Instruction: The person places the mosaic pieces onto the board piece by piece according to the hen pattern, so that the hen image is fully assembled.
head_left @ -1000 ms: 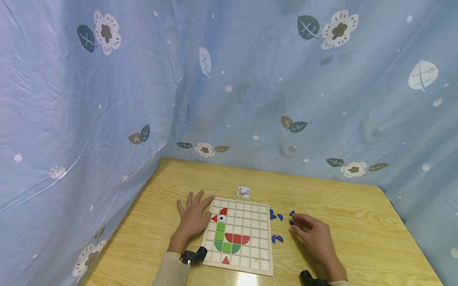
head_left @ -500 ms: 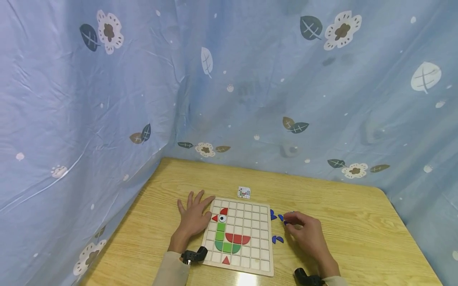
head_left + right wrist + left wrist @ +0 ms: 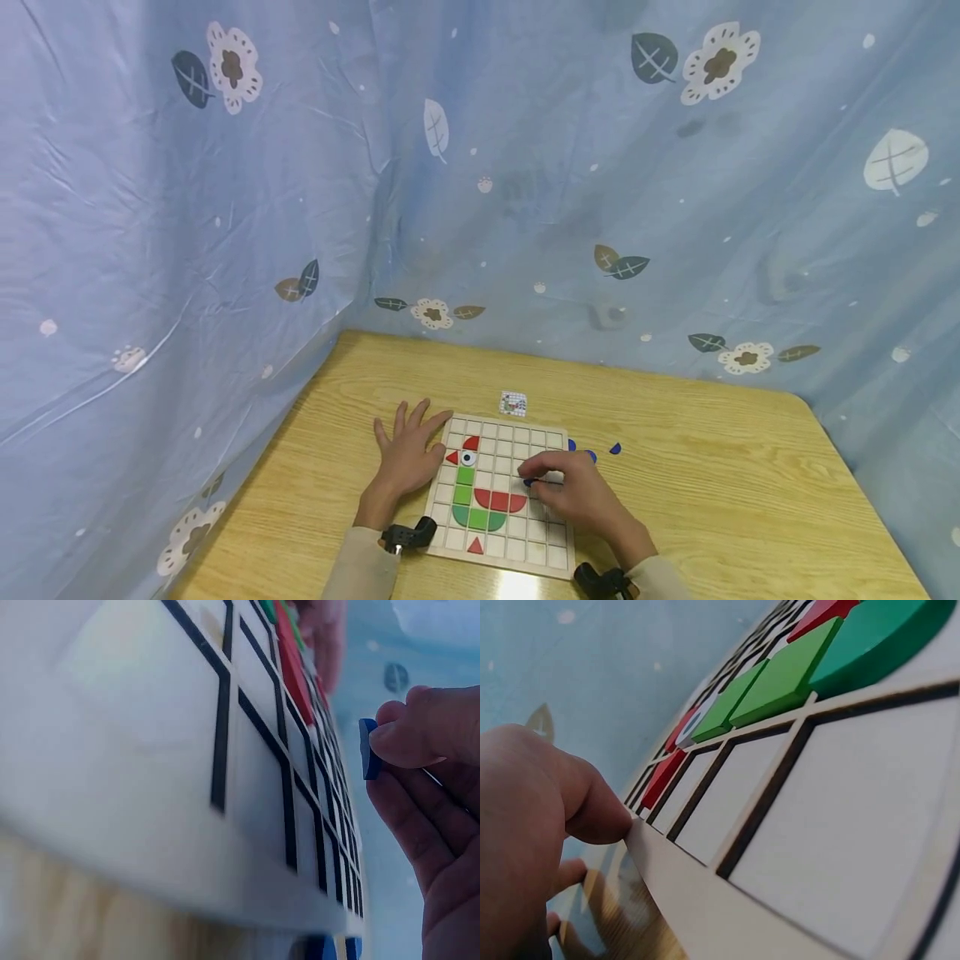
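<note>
A wooden grid board lies on the table, with red, green and white-eyed tiles set in its cells in a bird-like shape. My left hand rests at its left side, fingers spread, thumb and index at the rim; the left wrist view shows a fingertip right at the edge. Over the right half of the board, my right hand pinches a small blue tile between thumb and fingers, beside the red tiles. The palm side of this hand shows in the right wrist view.
Right of the board lie loose blue tiles, one farther out and another partly behind the right hand. A small printed card lies beyond the board. A blue patterned curtain stands behind the wooden table.
My right hand has moved left from the loose blue tiles to over the board, carrying one blue tile. The left hand has stayed at the board's edge.
</note>
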Motion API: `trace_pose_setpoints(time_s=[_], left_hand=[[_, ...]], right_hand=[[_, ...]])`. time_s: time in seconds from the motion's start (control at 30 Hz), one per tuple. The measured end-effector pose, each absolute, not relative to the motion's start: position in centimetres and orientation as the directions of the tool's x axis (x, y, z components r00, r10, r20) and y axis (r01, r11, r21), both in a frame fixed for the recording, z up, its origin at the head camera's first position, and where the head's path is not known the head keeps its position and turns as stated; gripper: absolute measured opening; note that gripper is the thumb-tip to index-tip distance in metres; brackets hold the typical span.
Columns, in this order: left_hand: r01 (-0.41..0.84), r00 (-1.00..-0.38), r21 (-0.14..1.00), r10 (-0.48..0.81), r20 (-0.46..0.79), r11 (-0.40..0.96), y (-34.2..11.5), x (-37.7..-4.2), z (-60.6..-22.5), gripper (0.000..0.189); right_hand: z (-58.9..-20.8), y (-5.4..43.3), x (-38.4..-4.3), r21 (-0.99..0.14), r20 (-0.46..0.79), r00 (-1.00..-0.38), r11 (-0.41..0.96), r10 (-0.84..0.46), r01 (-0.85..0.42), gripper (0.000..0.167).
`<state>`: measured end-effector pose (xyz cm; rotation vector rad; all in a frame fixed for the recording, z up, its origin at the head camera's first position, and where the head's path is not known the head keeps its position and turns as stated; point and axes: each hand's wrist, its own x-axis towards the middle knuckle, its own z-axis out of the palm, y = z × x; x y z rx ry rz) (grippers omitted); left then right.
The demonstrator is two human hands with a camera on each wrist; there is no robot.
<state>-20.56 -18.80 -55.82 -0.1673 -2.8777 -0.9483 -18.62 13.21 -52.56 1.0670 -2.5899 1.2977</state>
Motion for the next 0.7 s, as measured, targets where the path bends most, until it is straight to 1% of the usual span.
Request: trace_pose_setpoints(time_s=[0.13, 0.3, 0.53, 0.7], left_hand=[[0.140, -0.988, 0.591, 0.073, 0.136, 0.794, -18.6, -20.5, -55.7, 0.057], [0.145, -0.988, 0.591, 0.078, 0.137, 0.794, -18.5, -20.5, -55.6, 0.056], [0.146, -0.987, 0.594, 0.079, 0.136, 0.791, -18.5, -20.5, -55.4, 0.056], [0.138, -0.988, 0.597, 0.071, 0.134, 0.790, -18.6, -20.4, -55.4, 0.056]], right_hand=[[-52.5, 12.4, -19.0, -0.674, 0.283, -0.733, 0.416, -0.618, -0.610, 0.029], [-52.7, 12.1, -19.4, -0.650, 0.221, -0.719, 0.450, -0.659, -0.613, 0.032], [-52.7, 11.8, -19.6, -0.633, 0.231, -0.717, 0.458, -0.658, -0.624, 0.033], [-53.1, 11.5, -19.8, -0.637, 0.261, -0.683, 0.410, -0.682, -0.653, 0.035]])
